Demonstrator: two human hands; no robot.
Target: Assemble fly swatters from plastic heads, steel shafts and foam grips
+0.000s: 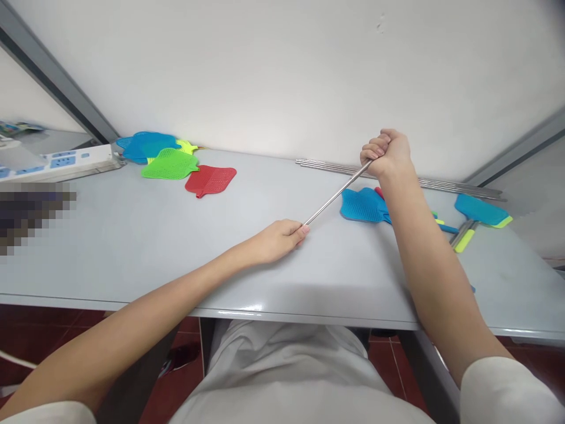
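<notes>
A thin metal rod (333,197) slants over the table between my two hands. My left hand (282,238) is closed on its lower end, just above the tabletop. Higher up and to the right, my right hand (388,154) wraps in a fist round the upper end. Beneath my right forearm lies a blue fly swatter (364,206), partly hidden by the arm. Behind it, several metal rods (326,166) lie along the wall, passing behind my right hand.
At the back left lie blue (150,146), green (170,165) and red swatter heads (212,179). A white power strip (66,162) stands left of them. On the right is a blue scraper-like head (481,210) with yellow-green trim. The grey table (132,247) meets a white wall.
</notes>
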